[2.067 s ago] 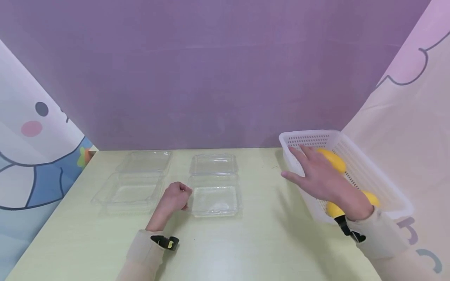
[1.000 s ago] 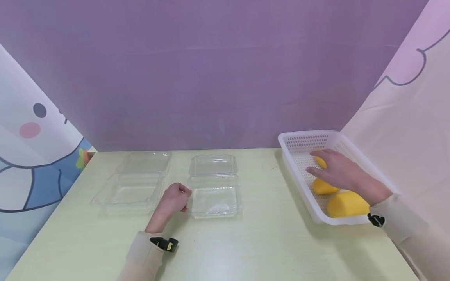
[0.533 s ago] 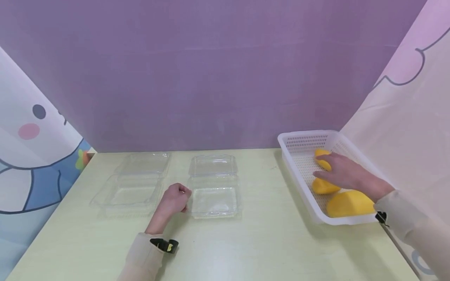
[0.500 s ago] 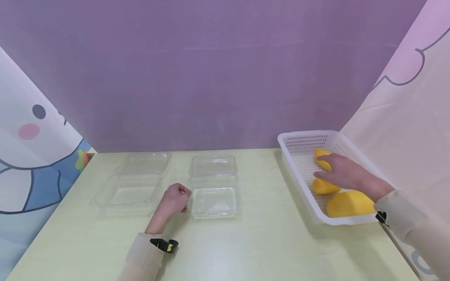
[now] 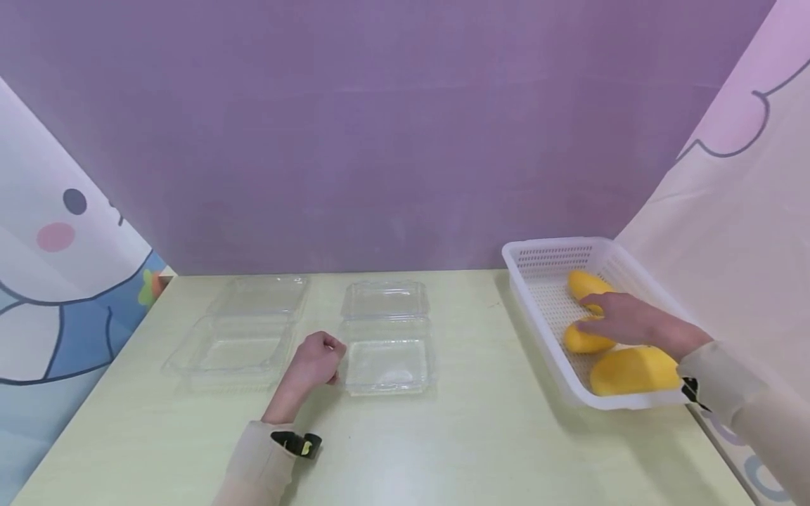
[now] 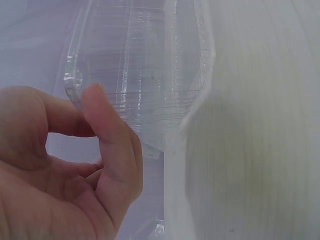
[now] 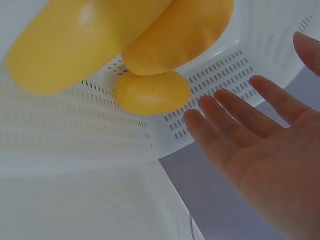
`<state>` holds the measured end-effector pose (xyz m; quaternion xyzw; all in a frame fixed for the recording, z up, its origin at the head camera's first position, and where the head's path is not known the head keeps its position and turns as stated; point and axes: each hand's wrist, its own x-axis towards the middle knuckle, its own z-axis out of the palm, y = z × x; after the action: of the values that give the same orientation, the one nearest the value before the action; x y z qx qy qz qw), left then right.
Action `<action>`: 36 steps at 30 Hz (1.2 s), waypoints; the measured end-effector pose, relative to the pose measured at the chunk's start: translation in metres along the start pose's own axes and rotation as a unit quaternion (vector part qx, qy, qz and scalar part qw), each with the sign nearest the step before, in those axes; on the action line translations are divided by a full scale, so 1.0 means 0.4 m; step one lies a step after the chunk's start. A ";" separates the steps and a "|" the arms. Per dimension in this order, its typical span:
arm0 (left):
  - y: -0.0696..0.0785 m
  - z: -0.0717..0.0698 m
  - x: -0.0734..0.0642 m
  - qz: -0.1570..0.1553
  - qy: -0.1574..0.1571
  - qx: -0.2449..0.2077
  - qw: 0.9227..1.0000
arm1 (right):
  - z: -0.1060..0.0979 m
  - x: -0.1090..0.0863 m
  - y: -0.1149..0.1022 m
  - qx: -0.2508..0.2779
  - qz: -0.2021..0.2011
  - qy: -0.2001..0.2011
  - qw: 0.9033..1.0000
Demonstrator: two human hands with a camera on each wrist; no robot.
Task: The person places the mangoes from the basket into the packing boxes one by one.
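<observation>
My left hand (image 5: 314, 360) pinches the left edge of a small clear plastic clamshell container (image 5: 389, 358), which lies open on the table. In the left wrist view, the thumb and a finger meet at the corner of the container (image 6: 145, 55). Over the white perforated basket (image 5: 538, 337), my right hand (image 5: 623, 322) reaches in with fingers spread. Three yellow mangoes lie there: a far mango (image 5: 587, 283), a middle mango (image 5: 583, 341) and a near, larger mango (image 5: 633, 372). In the right wrist view, the right hand (image 7: 260, 140) has straight fingers and a bare palm, apart from the mangoes.
A larger clear clamshell container (image 5: 234, 348) lies open to the left of the small one. Behind the pale table (image 5: 411, 450) stands a purple backdrop (image 5: 392, 140). Printed cloth hangs at both sides.
The right hand has moved right and down from the basket's left rim to above the mangoes, then slightly nearer the middle mango. The left hand keeps its place on the small container.
</observation>
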<state>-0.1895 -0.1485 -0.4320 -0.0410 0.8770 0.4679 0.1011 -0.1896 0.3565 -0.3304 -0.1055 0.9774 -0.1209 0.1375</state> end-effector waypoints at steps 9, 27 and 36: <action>0.003 0.001 -0.002 -0.001 -0.002 0.001 1.000 | 0.015 0.005 0.030 0.015 0.005 -0.040 0.999; -0.003 0.003 -0.002 0.003 -0.001 -0.002 1.000 | 0.036 0.032 0.040 -0.009 0.000 -0.079 0.997; 0.001 0.002 -0.004 0.011 0.004 -0.002 1.000 | 0.058 0.066 0.051 -0.001 -0.004 -0.073 0.997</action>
<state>-0.1879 -0.1476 -0.4320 -0.0332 0.8769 0.4706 0.0919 -0.2110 0.3648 -0.3639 -0.1183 0.9645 -0.1128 0.2076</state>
